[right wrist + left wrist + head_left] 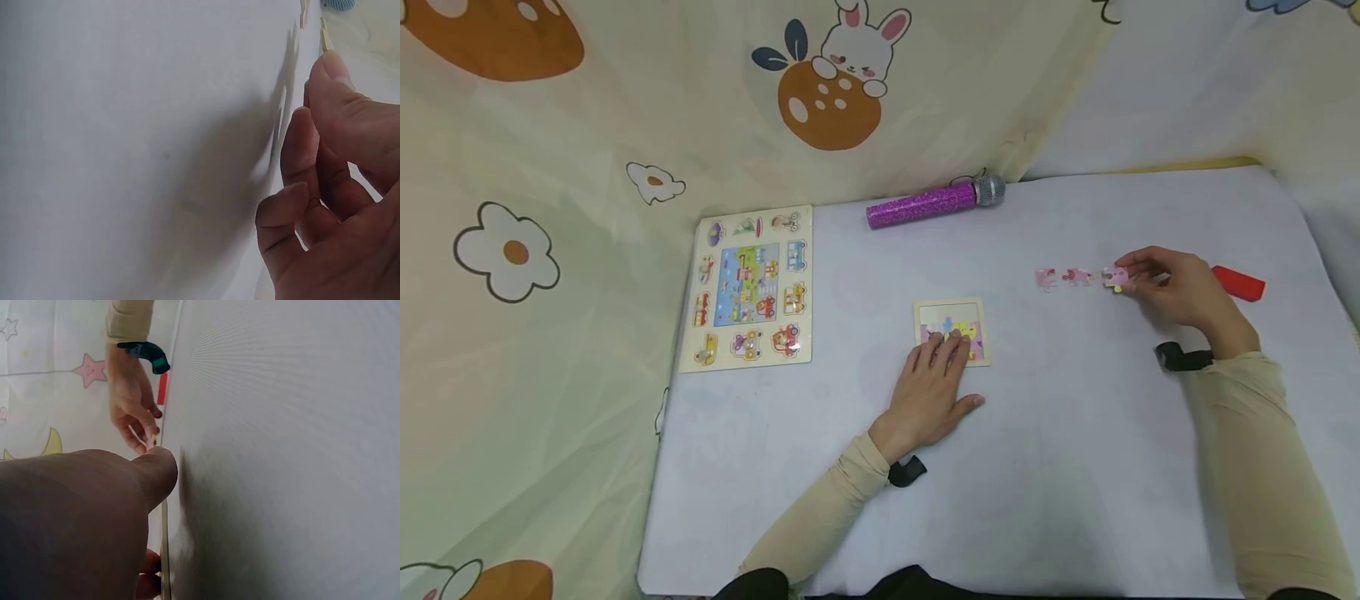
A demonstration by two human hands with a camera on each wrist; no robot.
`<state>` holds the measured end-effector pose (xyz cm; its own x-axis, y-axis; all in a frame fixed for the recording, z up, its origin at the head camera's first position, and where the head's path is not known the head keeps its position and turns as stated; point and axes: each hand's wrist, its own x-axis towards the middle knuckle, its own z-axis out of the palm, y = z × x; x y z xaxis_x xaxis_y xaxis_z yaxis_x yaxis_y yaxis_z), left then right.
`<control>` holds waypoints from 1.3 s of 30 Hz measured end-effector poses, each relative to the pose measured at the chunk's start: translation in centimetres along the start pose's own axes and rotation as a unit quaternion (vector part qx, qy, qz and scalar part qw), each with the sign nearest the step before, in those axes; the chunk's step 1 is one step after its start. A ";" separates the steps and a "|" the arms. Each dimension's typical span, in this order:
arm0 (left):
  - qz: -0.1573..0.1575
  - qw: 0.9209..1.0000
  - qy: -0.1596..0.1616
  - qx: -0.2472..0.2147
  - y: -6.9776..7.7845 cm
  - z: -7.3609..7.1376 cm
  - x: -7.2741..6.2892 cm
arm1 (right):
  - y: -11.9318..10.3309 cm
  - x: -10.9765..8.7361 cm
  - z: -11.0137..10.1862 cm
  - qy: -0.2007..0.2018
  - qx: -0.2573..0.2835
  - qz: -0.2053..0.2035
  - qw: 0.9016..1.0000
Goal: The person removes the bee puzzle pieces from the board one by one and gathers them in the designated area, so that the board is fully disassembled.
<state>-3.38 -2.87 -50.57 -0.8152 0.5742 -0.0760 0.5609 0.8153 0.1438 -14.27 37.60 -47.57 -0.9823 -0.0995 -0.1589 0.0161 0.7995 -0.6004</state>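
Note:
My left hand point(928, 392) rests with extended fingers on a small framed jigsaw puzzle point(951, 306). Colourful pieces fill the puzzle's lower part, while its upper part shows pale backing. Farther right, my right hand point(1180, 287) pinches a pink and yellow puzzle piece point(1115, 277) between thumb and fingers. In the right wrist view, only a thin wooden edge of that piece point(326, 36) sticks out past the thumb. Two loose pink pieces, one paler point(1046, 279) and one darker point(1078, 277), lie in a row to its left.
A larger peg puzzle board point(747, 352) with vehicle pictures lies at the table's left edge. Toward the back is a glittery purple microphone point(925, 205). A red object point(1238, 283) sits partly behind the right hand. Patterned curtain point(587, 333) borders the white table point(1037, 483).

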 end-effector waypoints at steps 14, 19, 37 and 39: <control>0.001 1.000 -0.001 -0.003 0.1 0.0 -0.4 | 0.2 0.7 0.2 0.001 -0.013 0.010 1.000; 0.001 1.000 -0.003 -0.005 0.2 0.0 -0.5 | 0.3 0.7 0.2 -0.003 -0.018 0.012 1.000; -0.006 0.999 0.025 0.026 1.0 -0.1 -0.2 | -1.4 0.6 0.2 0.021 0.000 -0.005 1.000; -0.007 0.999 0.026 0.033 1.1 -0.1 -0.2 | -2.4 0.8 0.4 0.024 0.006 -0.020 0.999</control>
<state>-2.58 -2.13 -50.26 -0.8287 0.5591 -0.0251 0.5559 0.8275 0.0785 -15.06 35.36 -46.58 -0.9899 -0.1036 -0.0969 -0.0223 0.7882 -0.6150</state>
